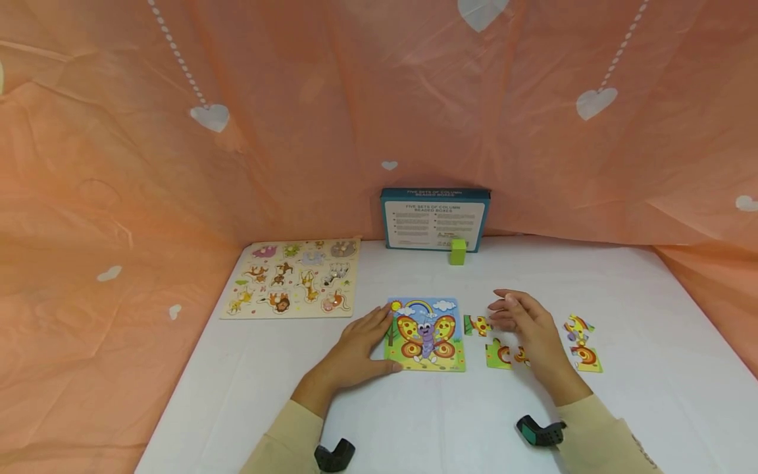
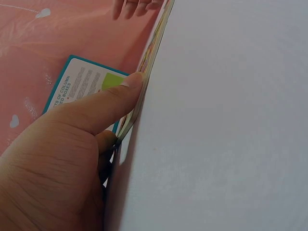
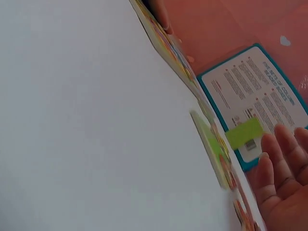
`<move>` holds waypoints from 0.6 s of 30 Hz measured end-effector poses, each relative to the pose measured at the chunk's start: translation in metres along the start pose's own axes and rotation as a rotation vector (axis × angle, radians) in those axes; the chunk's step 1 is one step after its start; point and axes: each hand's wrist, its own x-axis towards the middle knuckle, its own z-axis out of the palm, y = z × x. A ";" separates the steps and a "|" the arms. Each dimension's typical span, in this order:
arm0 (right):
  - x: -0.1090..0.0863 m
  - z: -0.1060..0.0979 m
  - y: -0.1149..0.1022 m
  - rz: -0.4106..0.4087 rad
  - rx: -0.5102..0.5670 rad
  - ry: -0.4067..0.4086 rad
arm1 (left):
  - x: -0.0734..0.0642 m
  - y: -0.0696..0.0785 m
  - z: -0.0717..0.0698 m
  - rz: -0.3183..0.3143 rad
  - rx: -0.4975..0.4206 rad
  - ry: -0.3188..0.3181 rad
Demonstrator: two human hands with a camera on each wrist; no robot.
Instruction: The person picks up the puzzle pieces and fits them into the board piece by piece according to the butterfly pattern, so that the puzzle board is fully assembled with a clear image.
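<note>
A square butterfly puzzle [image 1: 428, 337] lies flat on the white table, its picture showing a sun, a rainbow and clouds. My left hand [image 1: 360, 349] rests against its left side, fingers at the upper left edge and thumb at the lower left corner. In the left wrist view the thumb [image 2: 108, 107] lies along the board's edge. To the right, my right hand [image 1: 533, 336] hovers over loose puzzle pieces, fingers loosely bent and nothing in them. A green-edged piece [image 1: 499, 354] lies below it, partly beside another piece [image 1: 521, 356] that the hand half covers.
Another loose piece [image 1: 474, 325] lies right by the puzzle; two more, a yellow one [image 1: 578, 328] and a swirl one [image 1: 586, 359], are at the far right. An animal peg board [image 1: 296, 280] lies at left. A blue-edged box [image 1: 435, 220] stands behind a green block [image 1: 458, 252].
</note>
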 end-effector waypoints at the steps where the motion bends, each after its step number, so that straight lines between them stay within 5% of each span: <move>1: -0.001 -0.004 0.001 -0.019 0.010 0.004 | 0.000 0.000 0.000 -0.001 -0.002 0.000; 18: -0.019 -0.069 0.002 -0.182 0.218 0.082 | 0.000 0.003 -0.001 -0.016 -0.007 -0.005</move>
